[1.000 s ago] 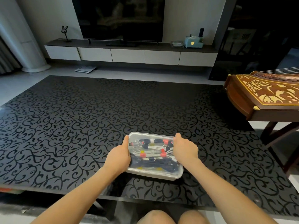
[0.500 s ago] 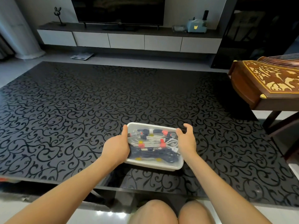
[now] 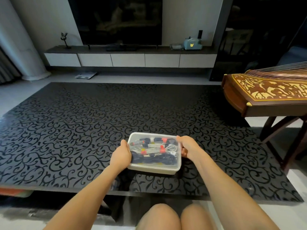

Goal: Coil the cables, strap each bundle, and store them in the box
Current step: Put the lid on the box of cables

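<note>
A clear plastic box (image 3: 154,169) with its lid on sits on the black patterned table (image 3: 83,130), near the front edge. Through the lid I see coiled white and black cable bundles (image 3: 154,151) bound with red and yellow straps. My left hand (image 3: 121,155) grips the box's left side, thumb on the lid. Gripping the right side is my right hand (image 3: 187,147), with its fingers curled over the rim.
A wooden zither (image 3: 265,92) on a stand rises at the right, beside the table. Beyond the table are a low TV cabinet (image 3: 129,59) and a television (image 3: 116,20). My knees (image 3: 174,216) are below the table's front edge.
My right hand, lifted off with fingers spread half a second ago, has come back down onto the box's right side. The left hand stays on the box. The camera view has tilted up again.
</note>
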A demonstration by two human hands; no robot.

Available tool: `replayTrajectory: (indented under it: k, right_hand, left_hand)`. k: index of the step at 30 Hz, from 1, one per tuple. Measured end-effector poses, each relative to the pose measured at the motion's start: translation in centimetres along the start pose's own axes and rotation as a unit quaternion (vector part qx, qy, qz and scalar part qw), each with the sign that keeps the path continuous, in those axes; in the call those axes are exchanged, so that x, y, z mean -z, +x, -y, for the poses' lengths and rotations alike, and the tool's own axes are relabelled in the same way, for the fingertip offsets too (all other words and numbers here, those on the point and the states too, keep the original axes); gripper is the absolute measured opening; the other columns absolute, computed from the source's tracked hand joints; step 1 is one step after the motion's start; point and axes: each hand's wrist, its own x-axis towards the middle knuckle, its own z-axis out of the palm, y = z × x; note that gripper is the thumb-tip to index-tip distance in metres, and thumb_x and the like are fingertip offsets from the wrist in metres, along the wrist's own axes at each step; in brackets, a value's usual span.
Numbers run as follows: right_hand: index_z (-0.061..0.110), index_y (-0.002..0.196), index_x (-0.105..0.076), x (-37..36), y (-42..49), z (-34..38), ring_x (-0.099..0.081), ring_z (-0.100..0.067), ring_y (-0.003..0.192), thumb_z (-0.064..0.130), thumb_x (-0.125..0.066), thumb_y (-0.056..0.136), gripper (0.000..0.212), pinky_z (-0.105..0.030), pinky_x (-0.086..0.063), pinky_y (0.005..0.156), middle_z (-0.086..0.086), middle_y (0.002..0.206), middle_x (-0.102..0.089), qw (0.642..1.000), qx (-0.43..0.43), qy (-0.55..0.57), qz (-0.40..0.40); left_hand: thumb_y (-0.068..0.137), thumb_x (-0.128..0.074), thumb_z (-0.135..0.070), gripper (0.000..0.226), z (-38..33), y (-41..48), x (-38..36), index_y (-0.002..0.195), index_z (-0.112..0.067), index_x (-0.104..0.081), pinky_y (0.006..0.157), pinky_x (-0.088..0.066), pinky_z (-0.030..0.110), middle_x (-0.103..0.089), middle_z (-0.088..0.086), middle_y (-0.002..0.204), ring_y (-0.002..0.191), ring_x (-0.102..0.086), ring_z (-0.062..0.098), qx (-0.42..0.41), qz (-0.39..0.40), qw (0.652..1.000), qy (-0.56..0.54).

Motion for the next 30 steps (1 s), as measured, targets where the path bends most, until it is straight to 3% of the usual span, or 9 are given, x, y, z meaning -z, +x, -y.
replayTrajectory:
  k: [5,11,13,15,18,22,25,27,30]
  right_hand:
    - [0.008,0.081,-0.042,-1.3,-1.1,-0.9,-0.043,-0.021,0.066,0.024,-0.041,0.1,0.025,-0.03,-0.028,0.052,-0.004,0.071,-0.045,0.979,0.12,-0.094,-0.135]
    - [0.009,0.081,-0.049,-1.6,-2.2,-1.6,-0.049,-0.021,0.06,0.032,-0.048,0.098,0.028,-0.031,-0.036,0.052,-0.002,0.067,-0.052,0.954,0.207,-0.102,-0.192]
    - [0.009,0.084,-0.053,-1.7,-2.5,-1.3,-0.051,-0.021,0.062,0.032,-0.048,0.098,0.027,-0.031,-0.036,0.053,-0.003,0.069,-0.055,0.957,0.2,-0.102,-0.183]
    - [0.009,0.081,-0.055,-1.5,-1.7,-1.4,-0.05,-0.021,0.064,0.03,-0.046,0.098,0.028,-0.029,-0.034,0.054,-0.002,0.07,-0.055,0.973,0.156,-0.092,-0.142]
    - [0.003,0.072,-0.053,-1.4,-0.5,-1.3,-0.05,-0.022,0.069,0.027,-0.049,0.094,0.033,-0.031,-0.037,0.063,-0.007,0.073,-0.054,0.995,0.074,0.044,-0.058]
    - [0.01,0.068,-0.055,-1.4,0.0,-1.3,-0.053,-0.022,0.068,0.016,-0.056,0.089,0.022,-0.034,-0.041,0.064,-0.013,0.076,-0.058,0.988,0.045,0.141,-0.046]
    - [0.0,0.088,-0.067,-1.5,-0.6,-1.5,-0.063,-0.033,0.085,0.015,-0.057,0.09,0.019,-0.04,-0.049,0.077,-0.019,0.095,-0.067,0.979,0.07,0.183,-0.053]
    - [0.003,0.121,-0.061,-1.3,-1.4,-1.7,-0.062,-0.033,0.1,0.025,-0.053,0.095,0.035,-0.04,-0.049,0.086,-0.014,0.107,-0.068,0.979,0.144,0.025,-0.141]
    - [0.013,0.111,-0.064,-1.4,-2.2,-1.5,-0.062,-0.028,0.083,0.033,-0.04,0.1,0.033,-0.035,-0.046,0.069,-0.009,0.089,-0.068,0.899,0.242,-0.271,-0.246]
  left_hand:
    - [0.102,-0.024,-0.021,0.021,0.2,0.4,-0.5,0.088,-0.009,-0.035,0.06,-0.034,0.035,-0.048,0.005,0.072,0.065,-0.046,0.022,0.013,-0.014,1.0,-0.002]
    - [0.103,-0.024,-0.023,0.022,-0.2,-0.4,-0.5,0.096,-0.008,-0.038,0.061,-0.037,0.035,-0.059,0.014,0.087,0.067,-0.048,0.02,0.033,-0.048,0.998,-0.039]
    - [0.101,-0.026,-0.019,0.027,-0.3,-0.3,-0.3,0.125,-0.01,-0.034,0.058,-0.039,0.035,-0.062,0.014,0.088,0.065,-0.051,0.021,0.024,-0.03,0.999,-0.014]
    - [0.097,-0.029,-0.013,0.06,-0.2,0.0,0.0,0.15,-0.029,-0.005,0.053,-0.039,0.031,-0.062,0.009,0.08,0.059,-0.051,0.018,0.002,0.02,0.998,0.053]
    - [0.099,-0.025,-0.013,0.061,0.1,0.8,0.4,0.15,-0.039,-0.006,0.054,-0.039,0.031,-0.063,0.008,0.084,0.059,-0.05,0.017,-0.016,0.061,0.996,0.069]
    - [0.1,-0.024,-0.015,0.056,0.6,1.0,0.1,0.149,-0.04,-0.014,0.055,-0.039,0.031,-0.06,0.005,0.084,0.059,-0.049,0.016,-0.027,0.039,0.998,0.041]
    - [0.1,-0.025,-0.015,0.056,0.4,0.8,-0.1,0.149,-0.039,-0.015,0.052,-0.037,0.03,-0.058,0.004,0.077,0.06,-0.049,0.017,-0.024,0.016,0.997,0.076]
    - [0.098,-0.028,-0.015,0.057,0.1,0.3,-0.5,0.149,-0.039,-0.016,0.048,-0.032,0.029,-0.052,0.002,0.075,0.061,-0.048,0.017,-0.011,-0.032,0.99,0.14]
    - [0.099,-0.028,-0.019,0.054,-0.2,-0.5,-0.9,0.148,-0.04,-0.02,0.058,-0.036,0.029,-0.046,0.005,0.095,0.078,-0.05,0.021,0.009,-0.066,0.981,0.182]
